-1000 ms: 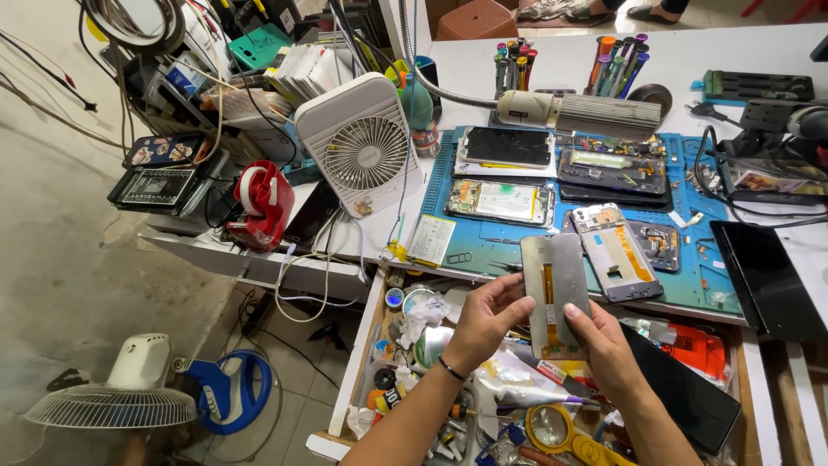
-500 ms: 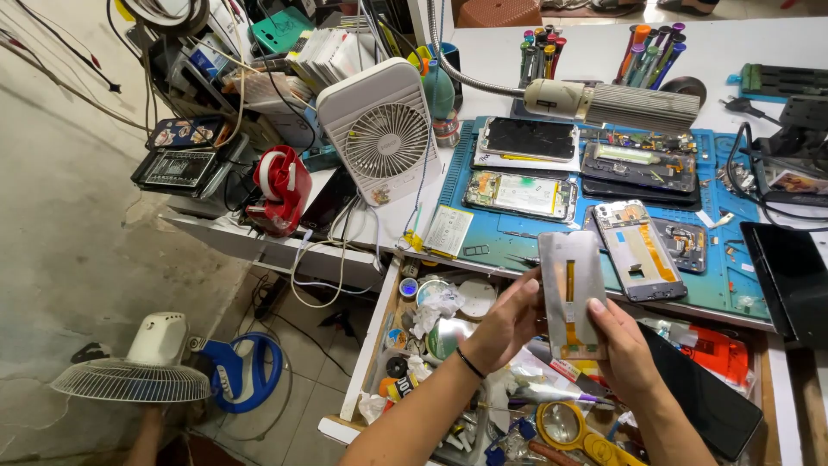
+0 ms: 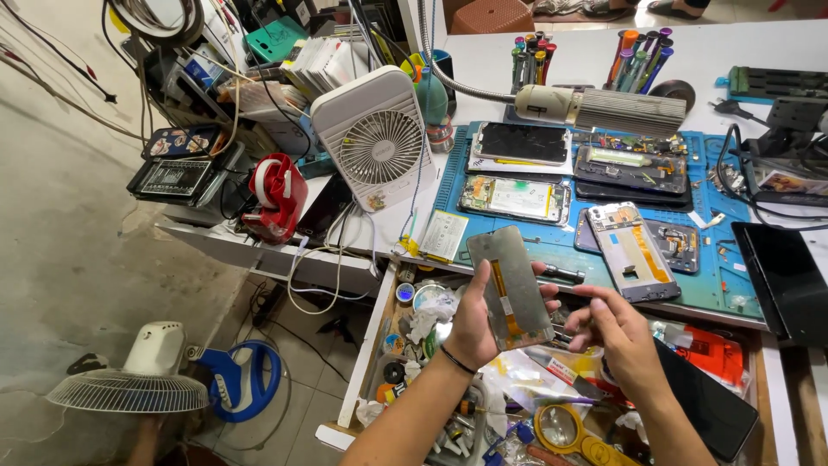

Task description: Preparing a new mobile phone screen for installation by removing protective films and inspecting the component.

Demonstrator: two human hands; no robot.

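Left hand (image 3: 470, 324) clamps a grey phone screen panel (image 3: 511, 286), back side up, orange flex ribbon showing, over the open drawer (image 3: 362, 362). Right hand (image 3: 621, 332) hovers at 3 o'clock of the panel, fingers loosely curled, holding nothing I can make out.

Risk: the grip sits on one edge only; a slip drops the panel into the drawer clutter, which could crack glass or crease the ribbon.

Bench edge lies just at 12 o'clock. Blue work mat (image 3: 561, 246) is crowded with opened phones; desk fan (image 3: 379, 142) at 11. Free room is only above the drawer.
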